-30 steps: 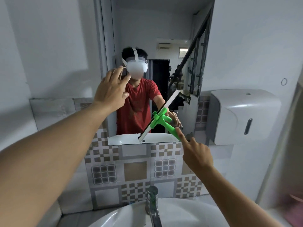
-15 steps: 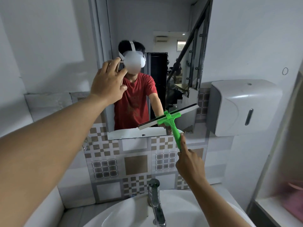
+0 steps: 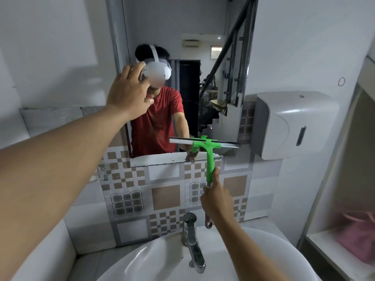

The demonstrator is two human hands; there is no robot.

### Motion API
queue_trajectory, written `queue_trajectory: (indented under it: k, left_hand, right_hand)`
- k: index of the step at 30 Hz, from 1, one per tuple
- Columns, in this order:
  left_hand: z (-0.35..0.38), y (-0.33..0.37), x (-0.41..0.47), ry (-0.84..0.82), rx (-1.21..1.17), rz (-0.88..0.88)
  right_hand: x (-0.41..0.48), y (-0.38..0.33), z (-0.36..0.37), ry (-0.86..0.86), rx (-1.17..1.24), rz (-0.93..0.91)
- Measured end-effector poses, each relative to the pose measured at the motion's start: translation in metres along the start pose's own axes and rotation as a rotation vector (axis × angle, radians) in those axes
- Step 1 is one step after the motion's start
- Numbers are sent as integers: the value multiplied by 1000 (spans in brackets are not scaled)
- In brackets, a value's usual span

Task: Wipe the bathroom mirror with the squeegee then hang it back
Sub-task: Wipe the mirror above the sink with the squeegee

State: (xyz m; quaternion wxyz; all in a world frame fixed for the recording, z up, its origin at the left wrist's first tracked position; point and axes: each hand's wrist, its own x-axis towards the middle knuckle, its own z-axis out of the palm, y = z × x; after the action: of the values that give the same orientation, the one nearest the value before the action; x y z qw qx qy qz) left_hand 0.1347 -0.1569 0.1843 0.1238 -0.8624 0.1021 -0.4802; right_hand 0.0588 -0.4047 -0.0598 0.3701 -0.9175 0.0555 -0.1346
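The tall wall mirror point(image 3: 182, 27) hangs above the patterned tiles and reflects a person in a red shirt. My right hand point(image 3: 217, 197) grips the lower handle of a green squeegee point(image 3: 210, 159). Its white and black blade point(image 3: 182, 141) lies nearly level across the mirror's lower right part, just above the bottom edge. My left hand point(image 3: 127, 94) is raised against the mirror's left side at about head height, fingers spread and holding nothing.
A white basin point(image 3: 158, 258) with a chrome tap point(image 3: 191, 238) sits directly below. A white wall dispenser point(image 3: 294, 124) hangs right of the mirror. A shelf at the far right holds something pink point(image 3: 359, 238). A small hook ring point(image 3: 341, 81) is on the right wall.
The squeegee has swung from a steep tilt to nearly level and dropped toward the mirror's bottom edge, with my right hand lowering. My left hand stayed on the mirror's left side.
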Motion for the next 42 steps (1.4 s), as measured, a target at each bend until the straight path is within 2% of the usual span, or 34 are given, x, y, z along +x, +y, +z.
queue_trajectory:
  k: [16, 28, 33, 37, 42]
  left_hand:
    - [14, -8, 1, 25, 27, 0]
    - [17, -19, -5, 36, 60, 43]
    - [18, -22, -5, 32, 53, 49]
    - [19, -24, -6, 24, 50, 48]
    - [17, -24, -5, -6, -4, 17]
  right_hand:
    - [-15, -50, 38, -89, 596, 103]
    - [-42, -81, 95, -114, 748, 126]
    - [-52, -86, 101, -127, 683, 65]
    - [-65, -86, 112, -179, 510, 22]
    - [-65, -79, 123, -139, 385, -15]
